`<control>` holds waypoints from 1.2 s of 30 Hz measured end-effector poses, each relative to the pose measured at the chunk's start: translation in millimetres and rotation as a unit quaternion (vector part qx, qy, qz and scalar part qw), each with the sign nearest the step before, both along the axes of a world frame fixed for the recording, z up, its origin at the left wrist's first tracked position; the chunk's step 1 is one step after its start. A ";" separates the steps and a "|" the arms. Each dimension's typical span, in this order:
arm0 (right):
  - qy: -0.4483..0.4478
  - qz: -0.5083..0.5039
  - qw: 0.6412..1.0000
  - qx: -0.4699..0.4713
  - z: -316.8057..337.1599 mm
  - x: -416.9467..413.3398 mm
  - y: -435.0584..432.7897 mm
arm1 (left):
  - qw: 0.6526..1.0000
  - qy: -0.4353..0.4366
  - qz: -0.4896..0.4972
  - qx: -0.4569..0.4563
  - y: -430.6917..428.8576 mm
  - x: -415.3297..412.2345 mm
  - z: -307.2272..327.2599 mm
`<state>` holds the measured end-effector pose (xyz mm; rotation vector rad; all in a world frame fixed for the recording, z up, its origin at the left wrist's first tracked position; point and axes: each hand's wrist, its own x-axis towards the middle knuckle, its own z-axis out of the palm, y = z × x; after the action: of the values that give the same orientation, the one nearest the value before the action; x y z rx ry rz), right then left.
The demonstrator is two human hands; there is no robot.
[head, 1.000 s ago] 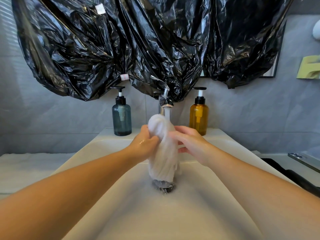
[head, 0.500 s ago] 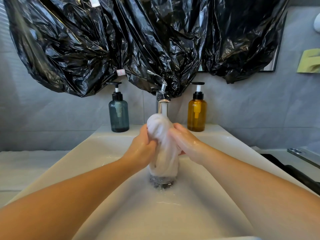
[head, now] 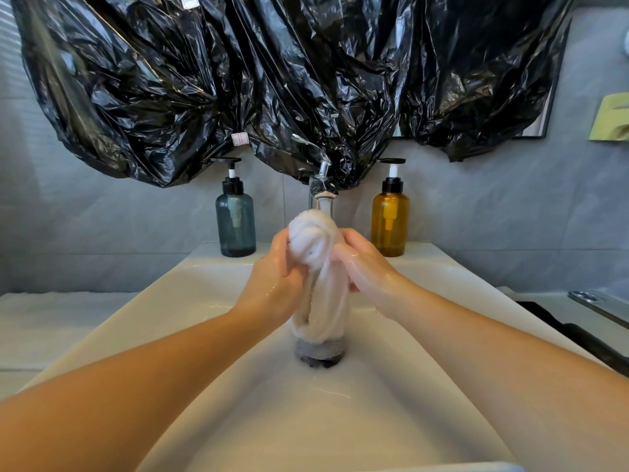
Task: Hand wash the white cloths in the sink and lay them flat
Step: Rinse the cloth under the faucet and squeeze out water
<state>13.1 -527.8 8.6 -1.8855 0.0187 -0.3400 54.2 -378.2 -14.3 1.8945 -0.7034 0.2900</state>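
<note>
Grey, matt stone-look wall tiles (head: 102, 233) are seen behind the chrome tap (head: 322, 190). Above the tap, crinkled, glossy black plastic sheeting (head: 272, 80) is hung in heavy gathered folds, and its lowest bulge is draped onto the tap's top. Below and in front of the tap, a smooth, cream-white rectangular sink (head: 204, 420) is spread out, its sloping walls wet and shining.

Two bare forearms are reached in from the near edge toward the tap. The left hand (head: 272, 281) is clenched round the left side of the white cloth (head: 318, 267), and the right hand (head: 367, 270) is wrapped round its right side; both are wet and glistening.

The white cloth is held directly under the tap's spout, over the sink. It is bunched into a long, upright roll with soft lengthwise ridges, soaked and slightly translucent. Its top is gathered into a rounded, puckered knob above the fingers, and its looped lower end is hung just above the dark round drain (head: 319, 352); whether it touches the drain cannot be told.

Left of the tap, a translucent teal pump bottle (head: 235, 223) is stood on the sink's back ledge; right of the tap, an amber pump bottle (head: 389, 223) is stood likewise. A small white tag (head: 239, 138) is stuck on the sheeting above and left of the tap.
</note>
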 end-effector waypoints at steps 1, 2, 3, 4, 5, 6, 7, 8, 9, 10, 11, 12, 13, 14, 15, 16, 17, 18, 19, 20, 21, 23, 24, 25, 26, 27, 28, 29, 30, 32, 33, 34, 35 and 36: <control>-0.013 0.001 1.000 -0.001 -0.6 -0.7 0.6 | 1.000 -0.009 -0.001 -0.002 0.2 -0.5 -0.4; -0.029 0.004 1.000 0.001 -0.7 -1.0 0.6 | 1.000 -0.020 0.000 -0.004 0.6 -0.8 -0.1; -0.047 0.004 0.999 0.003 -0.2 -1.1 0.3 | 1.000 -0.031 0.002 -0.004 0.9 -0.9 0.8; -0.066 0.001 0.998 0.003 0.3 -0.8 -0.6 | 0.999 -0.042 0.004 -0.004 1.0 -1.2 2.1; -0.082 -0.003 0.997 0.000 1.1 -0.4 -1.5 | 0.999 -0.050 0.005 -0.006 1.0 -1.0 3.4; -0.092 -0.007 0.996 -0.005 1.4 0.4 -2.2 | 0.999 -0.053 0.003 -0.011 1.2 -0.8 4.2; -0.099 -0.011 0.995 -0.012 1.6 0.6 -2.1 | 0.999 -0.051 -0.003 -0.015 1.1 -1.7 4.7; -0.102 -0.015 0.994 -0.020 1.3 0.7 -1.9 | 0.999 -0.050 -0.010 -0.015 1.1 -2.8 4.4; -0.104 -0.017 0.994 -0.027 1.1 0.5 -1.3 | 0.999 -0.051 -0.016 -0.013 1.2 -3.6 3.7; -0.108 -0.020 0.993 -0.034 0.7 -0.9 -0.8 | 0.998 -0.053 -0.020 -0.012 1.1 -4.4 2.3; -0.114 -0.022 0.992 -0.038 0.7 -2.2 -0.4 | 0.998 -0.058 -0.023 -0.013 1.0 -5.1 1.7; -0.119 -0.023 0.992 -0.037 1.1 -3.0 -0.6 | 0.998 -0.064 -0.023 -0.016 0.6 -6.0 1.5; -0.120 -0.016 0.992 -0.026 2.7 -4.8 -0.8 | 0.997 -0.067 -0.022 -0.023 0.1 -6.8 2.1; -0.115 0.000 0.993 -0.013 5.2 -6.0 -0.2 | 0.997 -0.067 -0.019 -0.034 -0.1 -7.1 3.2; -0.112 0.027 0.993 -0.001 8.1 -6.7 1.0 | 0.997 -0.065 -0.015 -0.047 0.3 -6.9 5.0; -0.115 0.059 0.992 0.005 11.0 -8.2 2.5 | 0.996 -0.061 -0.009 -0.060 0.9 -6.5 6.3; -0.118 0.084 0.990 0.009 12.6 -7.5 3.3 | 0.996 -0.056 -0.003 -0.071 1.6 -6.2 7.7; -0.119 0.096 0.988 0.017 13.7 -6.6 4.4 | 0.995 -0.050 0.002 -0.081 2.8 -6.0 8.8; -0.109 0.089 0.989 0.040 14.1 -7.4 5.5 | 0.995 -0.046 0.001 -0.091 3.6 -6.7 9.7; -0.093 0.072 0.990 0.075 14.0 -9.0 5.9 | 0.994 -0.047 -0.004 -0.098 3.9 -7.7 10.6; -0.083 0.051 0.989 0.108 12.9 -8.5 5.2 | 0.994 -0.051 -0.014 -0.099 3.4 -9.9 11.8; -0.089 -0.004 0.983 0.160 10.5 -7.8 4.2 | 0.993 -0.053 -0.061 -0.081 -0.5 -16.8 12.8; -0.101 -0.033 0.978 0.177 10.4 -7.3 4.2 | 0.992 -0.041 -0.100 -0.068 -3.3 -20.1 11.4; -0.114 -0.058 0.973 0.190 11.0 -8.2 5.2 | 0.988 -0.020 -0.141 -0.055 -6.3 -23.9 9.0; -0.120 -0.077 0.968 0.204 11.9 -9.1 5.6 | 0.984 0.001 -0.174 -0.039 -9.1 -26.4 5.8; -0.121 -0.089 0.964 0.220 13.1 -9.7 5.4 | 0.980 0.015 -0.198 -0.025 -11.6 -27.7 2.3; -0.118 -0.091 0.958 0.244 14.2 -9.9 4.6 | 0.977 0.022 -0.214 -0.016 -13.9 -27.0 -1.0; -0.109 -0.088 0.952 0.273 16.2 -10.8 5.0 | 0.975 0.026 -0.221 -0.016 -16.1 -25.3 -2.9; -0.099 -0.090 0.944 0.301 18.5 -11.9 5.7 | 0.975 0.032 -0.221 -0.021 -17.5 -24.5 -3.2; -0.078 -0.104 0.935 0.330 22.2 -12.4 7.8 | 0.977 0.044 -0.206 -0.024 -18.1 -25.3 -0.1; -0.071 -0.108 0.934 0.334 24.2 -13.0 8.7 | 0.980 0.054 -0.192 -0.015 -17.4 -25.7 2.2; -0.070 -0.108 0.933 0.336 26.6 -13.7 8.6 | 0.982 0.067 -0.178 0.002 -16.0 -25.3 4.7; -0.068 -0.104 0.933 0.338 28.5 -14.1 8.4 | 0.982 0.083 -0.168 0.026 -14.0 -24.3 6.9; -0.067 -0.095 0.933 0.340 29.6 -15.1 7.5 | 0.978 0.106 -0.172 0.048 -11.6 -23.6 8.8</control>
<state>-2.0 -520.3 38.2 -1.1712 0.2035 -0.5196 30.6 -389.8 -5.5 1.8205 -0.8935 -0.1651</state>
